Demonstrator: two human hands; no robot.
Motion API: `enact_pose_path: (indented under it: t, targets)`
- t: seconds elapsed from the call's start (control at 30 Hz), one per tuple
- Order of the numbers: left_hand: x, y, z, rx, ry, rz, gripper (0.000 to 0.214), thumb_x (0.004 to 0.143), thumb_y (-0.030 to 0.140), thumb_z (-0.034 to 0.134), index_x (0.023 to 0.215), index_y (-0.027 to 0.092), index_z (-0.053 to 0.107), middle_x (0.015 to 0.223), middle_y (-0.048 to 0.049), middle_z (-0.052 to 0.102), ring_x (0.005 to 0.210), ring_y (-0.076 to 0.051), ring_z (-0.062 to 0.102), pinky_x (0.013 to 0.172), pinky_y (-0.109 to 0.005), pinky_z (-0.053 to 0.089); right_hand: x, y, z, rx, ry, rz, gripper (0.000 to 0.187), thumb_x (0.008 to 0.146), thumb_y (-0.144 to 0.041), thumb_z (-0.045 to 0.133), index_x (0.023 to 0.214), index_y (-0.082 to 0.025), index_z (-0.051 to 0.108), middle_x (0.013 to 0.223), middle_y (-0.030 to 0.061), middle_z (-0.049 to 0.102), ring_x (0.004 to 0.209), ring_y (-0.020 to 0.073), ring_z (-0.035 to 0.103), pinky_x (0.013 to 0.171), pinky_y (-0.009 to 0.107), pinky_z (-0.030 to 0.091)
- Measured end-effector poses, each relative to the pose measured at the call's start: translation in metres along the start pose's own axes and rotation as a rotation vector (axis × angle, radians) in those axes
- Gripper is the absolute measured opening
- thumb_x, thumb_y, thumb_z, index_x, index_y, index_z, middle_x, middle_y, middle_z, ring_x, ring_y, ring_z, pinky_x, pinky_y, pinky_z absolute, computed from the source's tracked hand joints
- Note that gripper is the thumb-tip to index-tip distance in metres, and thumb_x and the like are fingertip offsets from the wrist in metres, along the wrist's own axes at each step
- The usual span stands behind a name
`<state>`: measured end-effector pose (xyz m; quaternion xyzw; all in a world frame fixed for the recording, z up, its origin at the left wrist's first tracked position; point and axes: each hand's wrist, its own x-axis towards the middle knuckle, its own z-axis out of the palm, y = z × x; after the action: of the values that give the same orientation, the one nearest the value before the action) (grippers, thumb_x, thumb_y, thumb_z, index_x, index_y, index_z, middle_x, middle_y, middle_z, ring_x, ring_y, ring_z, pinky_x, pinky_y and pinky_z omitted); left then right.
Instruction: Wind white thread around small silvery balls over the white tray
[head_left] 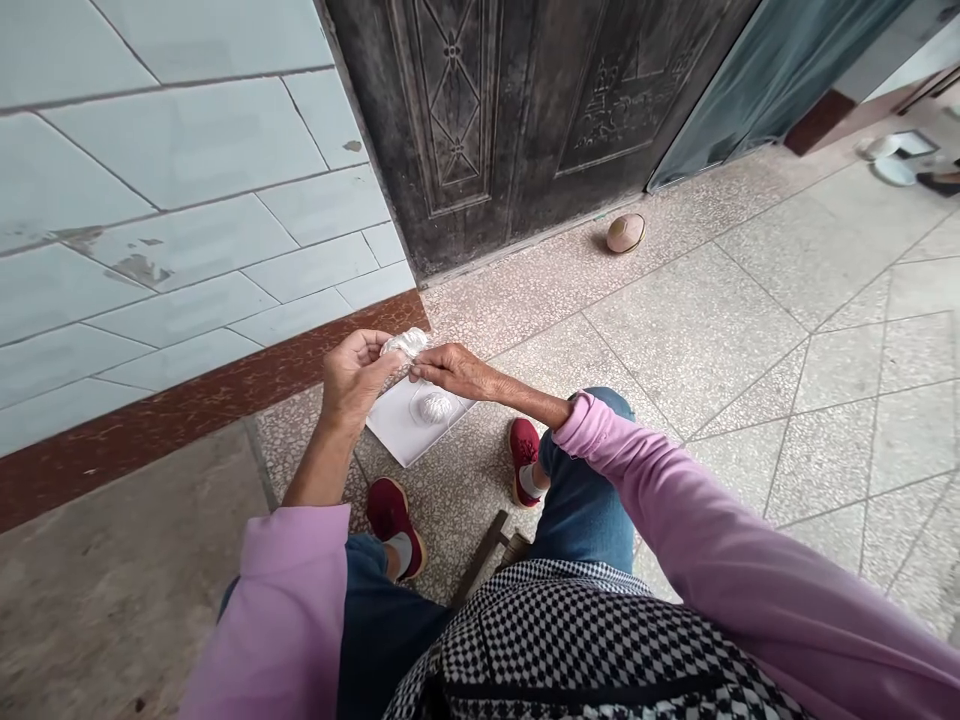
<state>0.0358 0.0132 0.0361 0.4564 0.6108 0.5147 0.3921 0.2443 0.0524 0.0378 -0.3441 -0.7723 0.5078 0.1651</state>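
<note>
Two hands worked just above a white paper sheet [397, 425]. The left hand [356, 378] held a closed grip on a white wad [405, 343], partly hidden by its fingers and hard to make out. The right hand [450, 370] touched that wad, its grip unclear. A white thread ball [435, 407] lay on the sheet. Far beyond the sheet, a small tan oval object [626, 233], too small to identify, lay by a door [525, 120].

Your right hand [454, 370] can move right over the stone floor [720, 340]. The tile wall [187, 230] blocks the left; the dark door [517, 120] blocks the far side.
</note>
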Motion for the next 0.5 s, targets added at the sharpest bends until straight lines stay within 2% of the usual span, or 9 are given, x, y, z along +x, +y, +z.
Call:
enact_pose_path:
  t: [0.13,0.23,0.3,0.37,0.43,0.5]
  targets:
    - [0.004,-0.005,0.005,0.267,0.043,0.095,0.023,0.071,0.025,0.091,0.089,0.027,0.075,0.082,0.0011,0.071,0.075,-0.022,0.062,0.073,-0.034,0.053,-0.005,0.007,-0.008,-0.116,0.000,-0.089,0.042,0.129,-0.012,0.074,0.089,-0.023,0.067,0.089,0.0027,0.072,0.089,0.0210,0.066,0.090,0.033,0.051]
    - [0.002,-0.003,0.005,0.363,-0.095,0.081,0.022,0.074,0.027,0.093,0.091,0.026,0.079,0.080,0.0013,0.071,0.075,-0.022,0.063,0.074,-0.034,0.052,-0.004,0.015,-0.026,-0.220,0.098,-0.102,0.031,0.130,-0.021,0.076,0.099,-0.023,0.072,0.091,0.0037,0.073,0.093,0.0225,0.066,0.092,0.033,0.050]
    - [0.000,0.000,0.003,0.308,-0.255,0.025,0.028,0.075,0.033,0.098,0.098,0.024,0.085,0.084,-0.0002,0.076,0.078,-0.023,0.068,0.074,-0.033,0.054,-0.002,0.023,-0.038,-0.241,0.155,-0.099,0.032,0.131,-0.027,0.075,0.101,-0.022,0.071,0.091,0.0024,0.068,0.092,0.0217,0.062,0.091,0.033,0.048]
    - [-0.003,0.004,0.002,0.161,-0.387,-0.043,0.038,0.075,0.040,0.105,0.104,0.023,0.088,0.091,-0.0026,0.082,0.076,-0.021,0.069,0.071,-0.032,0.057,0.001,0.031,-0.045,-0.154,0.173,-0.110,0.040,0.135,-0.035,0.072,0.098,-0.022,0.066,0.089,0.0004,0.061,0.090,0.0201,0.056,0.088,0.033,0.045]
    - [-0.007,0.007,0.002,-0.013,-0.438,-0.088,0.045,0.075,0.046,0.111,0.107,0.021,0.090,0.096,-0.0061,0.087,0.072,-0.019,0.070,0.068,-0.031,0.058,0.006,0.038,-0.044,0.019,0.152,-0.131,0.050,0.137,-0.046,0.069,0.094,-0.022,0.062,0.087,-0.0012,0.056,0.088,0.0188,0.051,0.084,0.032,0.042]
    - [-0.010,0.010,0.003,-0.154,-0.441,-0.119,0.050,0.075,0.045,0.116,0.108,0.019,0.091,0.100,-0.0094,0.089,0.072,-0.019,0.073,0.070,-0.031,0.062,0.012,0.043,-0.037,0.187,0.131,-0.148,0.058,0.138,-0.056,0.067,0.091,-0.023,0.059,0.086,-0.0024,0.052,0.086,0.0176,0.047,0.079,0.031,0.039]
